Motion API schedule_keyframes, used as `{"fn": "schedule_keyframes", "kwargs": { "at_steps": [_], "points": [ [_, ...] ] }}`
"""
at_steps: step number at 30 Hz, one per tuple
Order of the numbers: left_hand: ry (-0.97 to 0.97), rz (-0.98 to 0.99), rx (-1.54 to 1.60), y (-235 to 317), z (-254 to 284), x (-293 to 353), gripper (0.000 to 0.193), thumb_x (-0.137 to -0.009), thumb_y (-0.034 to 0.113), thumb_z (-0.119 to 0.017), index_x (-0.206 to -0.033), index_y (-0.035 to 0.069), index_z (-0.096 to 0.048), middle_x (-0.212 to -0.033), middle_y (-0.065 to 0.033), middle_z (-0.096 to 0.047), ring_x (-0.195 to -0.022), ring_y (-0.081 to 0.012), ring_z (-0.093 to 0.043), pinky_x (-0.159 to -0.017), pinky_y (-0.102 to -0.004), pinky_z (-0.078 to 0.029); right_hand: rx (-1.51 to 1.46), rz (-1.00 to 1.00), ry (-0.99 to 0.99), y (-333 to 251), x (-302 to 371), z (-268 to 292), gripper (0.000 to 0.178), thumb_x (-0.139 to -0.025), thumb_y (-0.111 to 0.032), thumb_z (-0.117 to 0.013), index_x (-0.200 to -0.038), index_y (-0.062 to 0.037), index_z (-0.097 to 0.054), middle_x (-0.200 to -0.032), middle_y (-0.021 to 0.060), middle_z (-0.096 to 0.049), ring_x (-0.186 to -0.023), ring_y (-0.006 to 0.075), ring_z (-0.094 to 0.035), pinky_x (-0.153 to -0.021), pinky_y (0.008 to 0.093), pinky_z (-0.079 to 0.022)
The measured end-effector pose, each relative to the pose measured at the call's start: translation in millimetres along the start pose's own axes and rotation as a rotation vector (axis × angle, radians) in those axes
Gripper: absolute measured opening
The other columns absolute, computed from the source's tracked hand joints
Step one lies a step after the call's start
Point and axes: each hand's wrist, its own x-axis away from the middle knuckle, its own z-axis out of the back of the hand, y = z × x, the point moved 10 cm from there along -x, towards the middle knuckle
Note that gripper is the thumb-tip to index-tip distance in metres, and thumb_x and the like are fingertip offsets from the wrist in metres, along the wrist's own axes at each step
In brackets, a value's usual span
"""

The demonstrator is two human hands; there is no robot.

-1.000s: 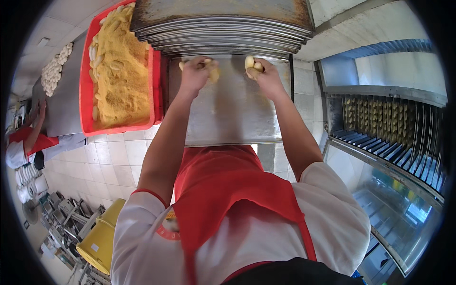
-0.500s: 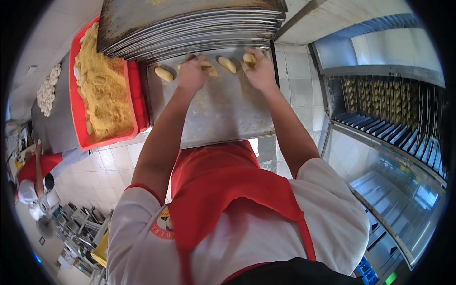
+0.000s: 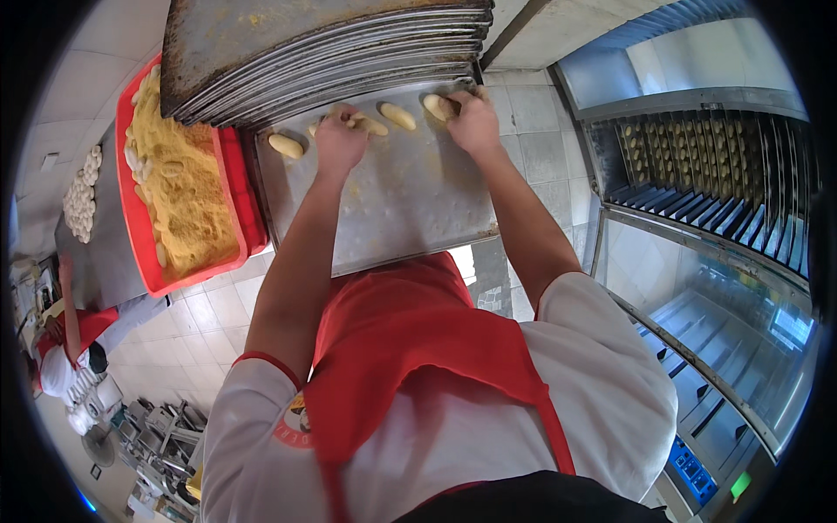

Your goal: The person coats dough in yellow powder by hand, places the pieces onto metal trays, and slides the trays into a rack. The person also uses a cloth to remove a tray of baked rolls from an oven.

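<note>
Both hands [image 3: 405, 131] set dough rolls [image 3: 398, 116] (crumbed) on tray [image 3: 392, 218].

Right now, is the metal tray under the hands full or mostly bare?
Mostly bare. The metal tray carries only one row of dough pieces along its far edge, where the left hand and right hand rest.

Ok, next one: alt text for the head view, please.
Seen from above, a person in a red apron presses both hands onto breaded rolls at the far edge of a metal baking tray: left hand on one roll, right hand on another. A red crate of crumbs sits left, stacked trays beyond.
</note>
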Motion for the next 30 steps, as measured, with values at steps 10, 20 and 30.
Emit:
{"fn": "schedule_keyframes", "kwargs": {
  "at_steps": [10,20,30],
  "points": [
    [0.142,-0.336,-0.265,28.0,26.2,21.0,0.038,-0.083,0.015,-0.081,-0.118,0.007,-0.071,-0.105,-0.0161,-0.072,-0.102,-0.0367,-0.066,-0.092,-0.0432,-0.053,0.187,0.282,0.15,-51.9,7.9,5.4,0.025,-0.084,-0.018,-0.08,-0.108,-0.0141,-0.078,-0.107,0.0119,-0.071,-0.099,0.0347,-0.069,-0.085,0.0432,-0.058],
    [0.276,-0.285,0.325,-121.8,380.1,60.2,0.044,-0.101,0.016,-0.064,-0.141,-0.001,-0.054,-0.136,-0.0161,-0.061,-0.124,-0.0259,-0.059,-0.103,-0.0382,-0.05,-0.034,0.433,-0.052,-201.2,43.2,-65.9,0.041,-0.076,-0.021,-0.077,-0.115,-0.0125,-0.076,-0.11,0.0184,-0.073,-0.119,0.0377,-0.063,-0.101,0.0474,-0.052],
    [0.091,-0.009,1.315,-79.0,434.0,70.6,0.084,-0.103,0.063,-0.045,-0.163,0.008,-0.026,-0.17,-0.0105,-0.022,-0.156,-0.0295,-0.021,-0.125,-0.0476,-0.024,-0.85,0.491,-0.499,-596.7,100.3,-202.8,0.06,-0.107,-0.044,-0.048,-0.154,-0.0076,-0.044,-0.159,0.0186,-0.04,-0.143,0.0343,-0.044,-0.118,0.0437,-0.037]
  ]
}}
